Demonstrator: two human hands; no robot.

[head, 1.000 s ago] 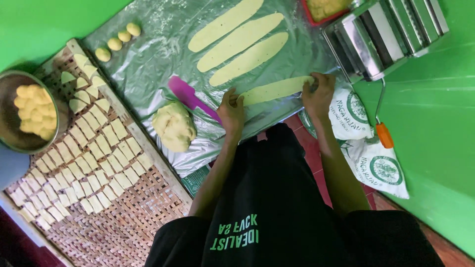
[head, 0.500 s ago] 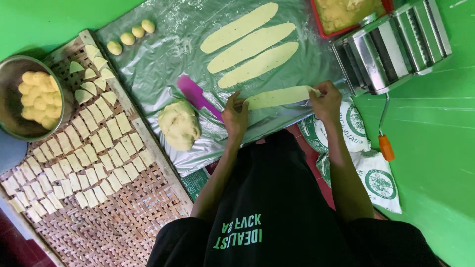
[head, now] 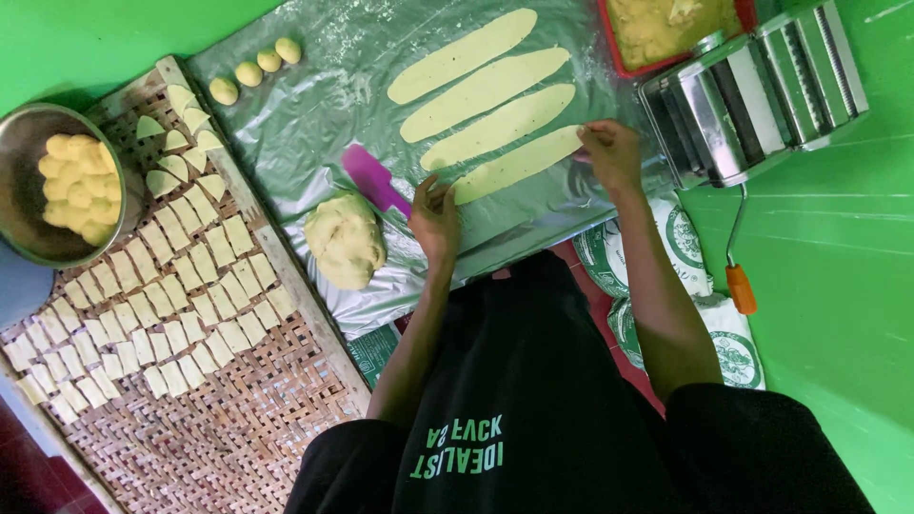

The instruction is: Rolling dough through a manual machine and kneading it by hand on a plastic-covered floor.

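A long flat strip of yellow dough (head: 514,164) lies on a silvery plastic sheet (head: 314,114), nearest of several parallel strips. My left hand (head: 433,219) pinches its lower left end. My right hand (head: 609,152) grips its upper right end. Three more strips (head: 484,93) lie just beyond it. A lump of dough (head: 345,238) and a purple scraper (head: 373,178) sit to the left of my left hand.
A steel pasta roller (head: 752,90) with an orange-handled crank (head: 740,286) stands at right, behind it a red tray (head: 609,43) of dough. At left are a woven tray (head: 238,428) of cut dough pieces, a metal bowl (head: 19,243) and small dough balls (head: 252,71).
Both hands have carried the nearest strip farther up the sheet, and it now lies close beside the other strips. The camera view has shifted.
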